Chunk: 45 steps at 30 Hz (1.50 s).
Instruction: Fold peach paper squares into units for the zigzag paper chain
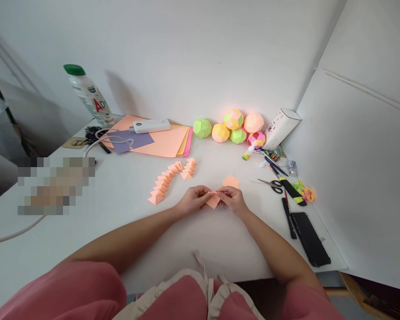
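A small peach piece of paper (214, 201) is pinched between my two hands, with a fold along its upper edge. My left hand (196, 199) grips its left corner between thumb and fingers. On the other corner, my right hand (232, 198) is closed the same way. Just behind my right hand lies flat peach paper (231, 181), partly covered by the fingers. To the left of my hands, folded peach paper pieces (162, 181) stand in a long curved row, with a shorter row (188, 169) beside its far end.
Paper balls (233, 120) sit against the wall, near a small glue bottle (248, 153). Scissors (273, 184), a cutter (292, 191), a marker (289, 218) and a phone (310, 239) lie right. Coloured sheets (166, 142) with a power bank (152, 126) and a bottle (90, 98) are back left.
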Tool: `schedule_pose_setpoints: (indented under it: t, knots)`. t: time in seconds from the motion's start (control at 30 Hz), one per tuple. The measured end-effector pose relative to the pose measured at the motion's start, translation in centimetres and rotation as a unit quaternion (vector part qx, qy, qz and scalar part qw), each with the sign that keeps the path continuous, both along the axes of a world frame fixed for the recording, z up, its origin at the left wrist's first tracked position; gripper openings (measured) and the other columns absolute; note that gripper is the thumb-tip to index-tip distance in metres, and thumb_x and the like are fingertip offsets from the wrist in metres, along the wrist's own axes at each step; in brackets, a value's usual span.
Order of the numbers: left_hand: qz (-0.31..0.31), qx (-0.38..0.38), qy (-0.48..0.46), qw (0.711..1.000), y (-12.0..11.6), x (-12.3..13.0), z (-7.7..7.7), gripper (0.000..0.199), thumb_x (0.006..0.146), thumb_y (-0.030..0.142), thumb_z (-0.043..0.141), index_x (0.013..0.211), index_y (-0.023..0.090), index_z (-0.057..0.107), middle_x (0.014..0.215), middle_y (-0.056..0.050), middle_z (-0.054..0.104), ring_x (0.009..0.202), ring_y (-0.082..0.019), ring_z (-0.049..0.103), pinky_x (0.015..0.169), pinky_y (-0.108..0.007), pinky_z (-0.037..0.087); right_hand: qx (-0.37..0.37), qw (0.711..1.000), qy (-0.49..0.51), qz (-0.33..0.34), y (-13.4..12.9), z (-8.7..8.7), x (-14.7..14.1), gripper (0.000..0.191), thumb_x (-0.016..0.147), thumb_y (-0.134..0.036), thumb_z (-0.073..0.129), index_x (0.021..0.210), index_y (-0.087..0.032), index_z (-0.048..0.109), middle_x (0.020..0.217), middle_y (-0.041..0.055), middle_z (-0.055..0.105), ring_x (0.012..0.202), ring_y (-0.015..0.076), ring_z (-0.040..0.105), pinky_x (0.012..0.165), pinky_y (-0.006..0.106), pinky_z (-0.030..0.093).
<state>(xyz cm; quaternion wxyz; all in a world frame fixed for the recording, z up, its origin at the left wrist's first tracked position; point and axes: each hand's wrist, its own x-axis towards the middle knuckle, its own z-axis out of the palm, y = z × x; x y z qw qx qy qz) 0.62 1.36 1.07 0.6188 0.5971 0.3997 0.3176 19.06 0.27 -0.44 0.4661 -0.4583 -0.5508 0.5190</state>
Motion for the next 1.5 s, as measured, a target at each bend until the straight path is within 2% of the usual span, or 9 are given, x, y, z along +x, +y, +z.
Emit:
schedule_pose_setpoints:
  t: [0.4,0.73,0.87,1.0,1.17,1.37,1.5]
  knots:
    - [-0.01,0.012,-0.019,1.0,0.07,-0.11,-0.45,0.032,0.078,0.048,0.054,0.074,0.016,0.056,0.052,0.003,0.049,0.044,-0.007,0.039,0.041,-0.018,0.03,-0.022,1.0,-0.016,0.007,0.08,0.01,0.04,0.017,0.069,-0.034,0.069,0.075,-0.018,0.068,0.062,-0.0003,0.061,0.045,0.0085,0.051,0.043,0.022,0.043]
    - [0.011,-0.003,-0.024,1.0,0.01,-0.09,-0.41,0.031,0.076,0.046,0.056,0.073,0.015,0.054,0.053,0.003,0.051,0.043,-0.006,0.039,0.041,-0.018,0.029,-0.026,0.999,-0.036,0.014,-0.09,0.42,-0.19,0.021,0.071,-0.037,0.066,0.072,-0.016,0.065,0.06,0.0002,0.062,0.048,0.0102,0.054,0.044,0.022,0.044]
    - [0.02,0.013,-0.02,1.0,-0.08,0.03,-0.54,0.031,0.077,0.046,0.055,0.074,0.015,0.054,0.061,0.001,0.056,0.05,-0.009,0.047,0.046,-0.02,0.036,-0.026,0.999,-0.025,0.02,-0.11,0.29,-0.17,0.021,0.072,-0.037,0.066,0.073,-0.016,0.064,0.059,0.0003,0.062,0.049,0.0111,0.057,0.045,0.023,0.044]
    - [0.016,0.062,-0.016,0.998,-0.12,0.14,-0.26,0.028,0.077,0.043,0.055,0.072,0.016,0.053,0.07,-0.002,0.059,0.063,-0.012,0.054,0.055,-0.023,0.043,-0.031,0.998,-0.03,0.034,-0.16,0.11,-0.07,0.022,0.073,-0.037,0.065,0.076,-0.016,0.064,0.06,0.0007,0.063,0.05,0.0124,0.06,0.045,0.022,0.044]
    - [0.0,0.044,0.012,0.999,-0.16,0.15,0.16,0.026,0.078,0.041,0.053,0.072,0.016,0.056,0.065,0.0,0.056,0.057,-0.01,0.048,0.048,-0.021,0.039,-0.03,0.998,-0.034,0.036,-0.19,0.25,-0.16,0.022,0.071,-0.038,0.066,0.074,-0.016,0.064,0.059,0.0009,0.064,0.049,0.013,0.06,0.046,0.024,0.046]
    - [0.046,0.016,-0.013,0.999,-0.03,0.0,0.13,0.021,0.074,0.035,0.055,0.067,0.015,0.054,0.064,0.0,0.054,0.058,-0.01,0.049,0.051,-0.021,0.041,-0.029,0.999,-0.027,0.03,-0.24,0.7,-0.32,0.022,0.072,-0.038,0.065,0.072,-0.016,0.064,0.056,0.0004,0.063,0.047,0.0129,0.059,0.045,0.024,0.045]
    - [0.076,0.011,-0.025,0.997,-0.02,-0.1,0.2,0.018,0.073,0.031,0.054,0.066,0.016,0.049,0.061,0.002,0.049,0.055,-0.008,0.045,0.049,-0.02,0.038,-0.032,0.999,-0.029,0.02,-0.23,0.87,-0.19,0.021,0.072,-0.037,0.065,0.071,-0.016,0.063,0.056,0.0003,0.062,0.048,0.0126,0.059,0.044,0.023,0.043]
